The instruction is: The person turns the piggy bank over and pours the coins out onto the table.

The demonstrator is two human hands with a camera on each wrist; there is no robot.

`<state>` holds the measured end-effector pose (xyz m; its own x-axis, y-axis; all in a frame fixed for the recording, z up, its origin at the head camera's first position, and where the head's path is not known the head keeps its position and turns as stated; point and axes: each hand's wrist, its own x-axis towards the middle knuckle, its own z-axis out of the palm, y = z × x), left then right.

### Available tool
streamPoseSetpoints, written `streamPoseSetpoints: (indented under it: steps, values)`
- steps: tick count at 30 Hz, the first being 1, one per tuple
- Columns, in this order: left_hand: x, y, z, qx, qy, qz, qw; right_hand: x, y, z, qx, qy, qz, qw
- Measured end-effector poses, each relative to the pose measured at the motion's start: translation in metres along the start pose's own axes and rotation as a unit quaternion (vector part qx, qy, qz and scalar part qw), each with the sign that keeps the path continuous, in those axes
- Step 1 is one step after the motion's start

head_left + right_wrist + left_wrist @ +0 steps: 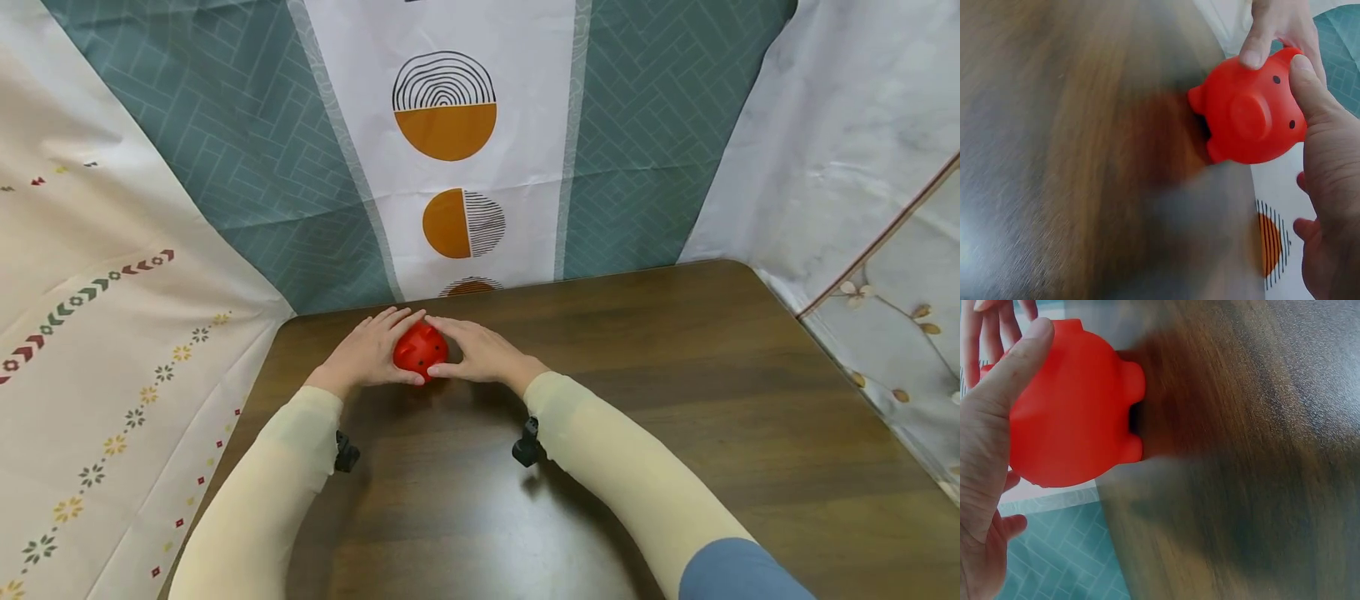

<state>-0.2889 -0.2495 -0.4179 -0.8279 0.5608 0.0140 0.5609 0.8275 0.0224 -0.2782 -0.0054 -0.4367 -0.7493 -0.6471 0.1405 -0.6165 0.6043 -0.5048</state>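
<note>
Gripping a red pig figure [420,350].
The left hand [367,352] is grasping it at nine o'clock, the right hand [487,353] at three; equal pressure is probably steadying it best.

Left arm [255,500] and right arm [637,475] reach forward, slanting inward. Left-hand grip [371,350] and right-hand grip [483,350] cupped, facing each other; fingers [457,329] curved, thumbs [452,372] spread away from them, tips of both hands close together. Wrists [327,382] set wider apart than the fingers.
</note>
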Motion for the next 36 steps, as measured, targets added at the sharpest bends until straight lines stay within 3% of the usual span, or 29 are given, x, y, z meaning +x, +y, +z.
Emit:
streamPoseSetpoints:
  steps: [8, 17, 28, 36]
  values:
    - [-0.001, -0.001, 0.002, -0.070, -0.028, -0.037, 0.9965, 0.014, 0.000, 0.005, 0.004, 0.002, -0.005, 1.0000]
    - [0.001, -0.001, 0.015, -0.096, 0.030, -0.031, 0.9945, 0.017, 0.008, 0.010, 0.021, 0.023, 0.025, 0.9992]
    - [-0.010, 0.004, 0.022, -0.127, 0.050, -0.057, 0.9889, 0.017, 0.004, 0.018, 0.054, 0.023, 0.031, 0.9978]
    - [-0.007, 0.010, 0.026, -0.144, 0.063, -0.065, 0.9855, 0.011, 0.006, 0.014, 0.070, 0.024, 0.042, 0.9964]
